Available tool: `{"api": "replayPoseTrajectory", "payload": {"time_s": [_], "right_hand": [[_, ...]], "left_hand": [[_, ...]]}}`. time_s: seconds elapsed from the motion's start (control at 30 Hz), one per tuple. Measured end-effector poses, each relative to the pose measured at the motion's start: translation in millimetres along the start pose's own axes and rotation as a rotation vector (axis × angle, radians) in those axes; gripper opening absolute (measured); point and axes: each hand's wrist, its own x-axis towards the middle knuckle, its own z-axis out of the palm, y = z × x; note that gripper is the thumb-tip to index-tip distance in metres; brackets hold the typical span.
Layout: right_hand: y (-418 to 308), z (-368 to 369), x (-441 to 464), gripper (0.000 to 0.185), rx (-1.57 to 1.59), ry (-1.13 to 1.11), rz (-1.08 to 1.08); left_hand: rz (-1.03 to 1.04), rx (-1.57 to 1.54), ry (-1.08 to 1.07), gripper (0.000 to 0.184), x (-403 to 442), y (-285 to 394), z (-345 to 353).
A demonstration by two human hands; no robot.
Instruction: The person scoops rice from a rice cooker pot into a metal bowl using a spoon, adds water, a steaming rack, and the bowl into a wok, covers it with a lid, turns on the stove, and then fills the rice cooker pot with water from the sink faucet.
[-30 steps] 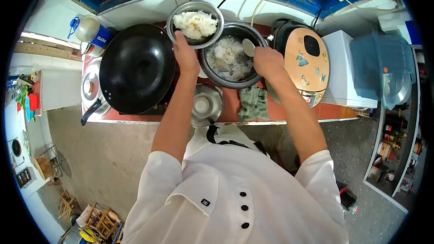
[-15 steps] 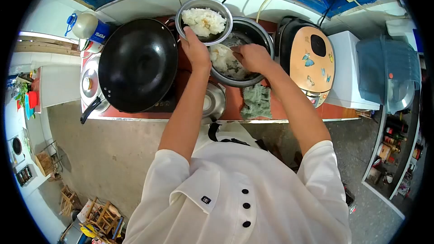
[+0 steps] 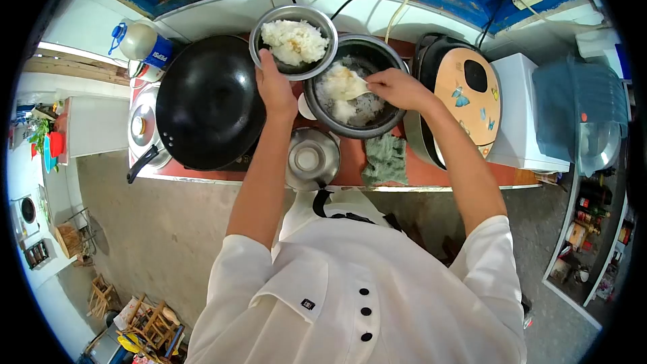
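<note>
My left hand (image 3: 275,89) is closed on the near rim of a metal bowl (image 3: 257,48), which holds a mound of white rice (image 3: 294,41). The bowl is raised and overlaps the left edge of a dark inner pot (image 3: 328,121). My right hand (image 3: 399,87) grips a pale rice scoop (image 3: 360,89) over that pot. A clump of rice (image 3: 342,82) lies on the scoop, and more loose rice (image 3: 364,109) lies in the pot below. The scoop's handle is mostly hidden in my fingers.
A black wok (image 3: 212,101) stands on the left, beside a lidded pot (image 3: 139,125). Near the counter's front edge are a metal lid (image 3: 310,159) and a green cloth (image 3: 385,160). On the right stand a rice cooker (image 3: 468,101) and a blue plastic container (image 3: 573,108).
The scoop has dug into the pot's rice and now carries a clump. Compared with half a second ago, the bowl has shifted left, and my right hand has moved right.
</note>
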Motion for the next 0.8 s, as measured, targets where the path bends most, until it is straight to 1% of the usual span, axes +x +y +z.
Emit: {"api": "replayPoseTrajectory", "payload": {"time_s": [0.07, 0.13, 0.17, 0.2, 0.23, 0.27, 0.33, 0.37, 0.4, 0.47, 0.5, 0.53, 0.6, 0.7, 0.73, 0.77, 0.8], "right_hand": [[1.0, -11.5, -12.8, 0.029, 0.049, 0.027, 0.008], [0.7, -25.7, -26.3, 0.027, 0.058, 0.176, -0.061], [-1.1, -32.9, -31.1, 0.027, 0.053, 0.176, -0.068], [-3.3, -41.0, -36.1, 0.027, 0.089, 0.183, -0.026], [-12.0, -49.9, -41.8, 0.027, 0.125, 0.192, 0.021], [-22.8, -56.6, -48.9, 0.027, 0.119, 0.196, 0.022], [-56.6, -63.5, -59.7, 0.025, -0.034, 0.389, 0.054], [-50.5, -51.4, -56.7, 0.027, -0.185, 0.57, -0.059], [-59.2, -48.3, -57.4, 0.027, -0.19, 0.572, -0.053], [-81.3, -38.2, -58.6, 0.039, -0.648, 0.593, 0.085], [-80.2, -26.9, -55.6, 0.053, -0.794, 0.546, 0.113], [-71.3, -12.2, -51.7, 0.056, -0.833, 0.562, 0.028], [-66.6, 9.6, -50.3, 0.061, -0.796, 0.551, -0.03], [-69.0, 15.5, -56.0, 0.064, -0.786, 0.524, -0.074], [-71.0, 13.7, -58.8, 0.064, -0.779, 0.525, -0.067], [-73.7, 7.7, -61.7, 0.061, -0.726, 0.537, 0.006], [-76.4, 1.2, -63.5, 0.058, -0.674, 0.546, 0.074]], "left_hand": [[-0.124, 0.063, 0.012, 0.048, -6.3, 19.3, 3.2], [-0.121, 0.095, -0.023, 0.05, -6.1, 22.2, 0.8], [-0.149, 0.139, 0.01, 0.048, -9.7, 22.5, 4.9], [-0.179, 0.181, 0.042, 0.048, -12.8, 22.8, 8.7], [-0.166, 0.184, -0.019, 0.048, -14.6, 19.0, 8.3], [-0.189, 0.17, -0.065, 0.048, -16.9, 13.2, 9.2], [-0.269, 0.199, -0.081, 0.049, -26.2, 8.3, 20.7], [-0.33, 0.193, -0.088, 0.05, -31.9, 7.4, 27.7], [-0.334, 0.188, -0.093, 0.05, -36.9, 3.6, 34.3], [-0.376, 0.271, -0.103, 0.051, -45.0, -3.6, 43.1], [-0.408, 0.264, -0.14, 0.053, -42.7, -11.8, 41.2], [-0.412, 0.266, -0.143, 0.053, -44.3, -13.4, 43.7], [-0.414, 0.313, -0.132, 0.054, -46.9, -16.2, 47.4], [-0.404, 0.326, -0.125, 0.053, -48.9, -17.4, 38.8], [-0.387, 0.337, -0.126, 0.052, -50.8, -17.2, 36.4], [-0.391, 0.341, -0.129, 0.052, -50.0, -16.5, 34.5], [-0.352, 0.322, -0.153, 0.051, -48.0, -14.3, 32.6]]}}
